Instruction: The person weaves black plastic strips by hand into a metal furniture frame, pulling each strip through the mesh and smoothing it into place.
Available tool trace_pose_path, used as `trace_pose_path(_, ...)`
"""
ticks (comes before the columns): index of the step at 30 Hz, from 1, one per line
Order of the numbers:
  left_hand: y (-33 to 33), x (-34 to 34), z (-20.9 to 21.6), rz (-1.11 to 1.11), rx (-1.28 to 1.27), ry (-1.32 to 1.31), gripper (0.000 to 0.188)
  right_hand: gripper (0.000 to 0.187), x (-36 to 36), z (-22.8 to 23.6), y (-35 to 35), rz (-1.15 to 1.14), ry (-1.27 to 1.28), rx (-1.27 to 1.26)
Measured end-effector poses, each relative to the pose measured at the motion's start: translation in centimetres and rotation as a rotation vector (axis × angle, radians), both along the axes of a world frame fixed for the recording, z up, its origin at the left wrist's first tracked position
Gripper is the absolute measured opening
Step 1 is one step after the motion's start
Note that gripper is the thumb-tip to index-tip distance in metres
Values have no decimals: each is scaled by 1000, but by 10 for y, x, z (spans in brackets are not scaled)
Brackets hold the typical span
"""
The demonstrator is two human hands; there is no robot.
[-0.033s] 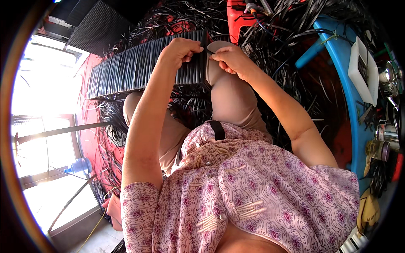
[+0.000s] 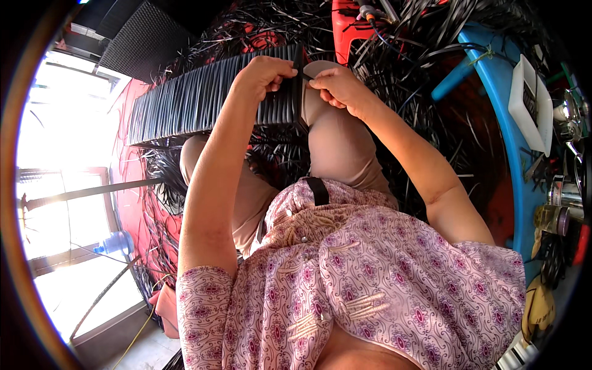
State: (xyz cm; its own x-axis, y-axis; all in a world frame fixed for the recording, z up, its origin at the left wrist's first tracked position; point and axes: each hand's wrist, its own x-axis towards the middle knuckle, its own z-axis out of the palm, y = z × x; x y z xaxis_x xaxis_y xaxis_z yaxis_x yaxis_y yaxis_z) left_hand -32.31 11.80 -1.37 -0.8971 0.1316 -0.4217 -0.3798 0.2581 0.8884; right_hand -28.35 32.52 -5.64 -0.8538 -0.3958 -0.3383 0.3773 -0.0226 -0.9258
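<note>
Across my knees lies a long panel (image 2: 185,105) wrapped closely with black flat strips, slanting up from left to right. Over its right part is my left hand (image 2: 266,74), with thumb and forefinger pinched at the panel's right end. My right hand (image 2: 338,87), just past that end and above my right knee, is also closed in a pinch. A short dark strip (image 2: 306,76) shows in the small gap between the two hands, apparently held at both ends. The fingertips hide most of it.
Loose black strips (image 2: 394,92) cover the floor in tangles. A red plastic stool (image 2: 346,31) stands ahead, and a blue table (image 2: 493,80) with a white tray (image 2: 515,105) is at right. A woven black panel (image 2: 145,43) leans at upper left, near a bright doorway (image 2: 68,203).
</note>
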Motion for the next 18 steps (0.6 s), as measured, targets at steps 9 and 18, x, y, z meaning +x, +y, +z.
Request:
trace_pose_path(9, -5, 4, 17, -341, -398, 301, 23, 13, -20, 11, -1, 174, -40, 35)
trace_pose_path(18, -7, -8, 10, -459, -459, 326, 17, 16, -21, 17, -6, 197, 57, 201)
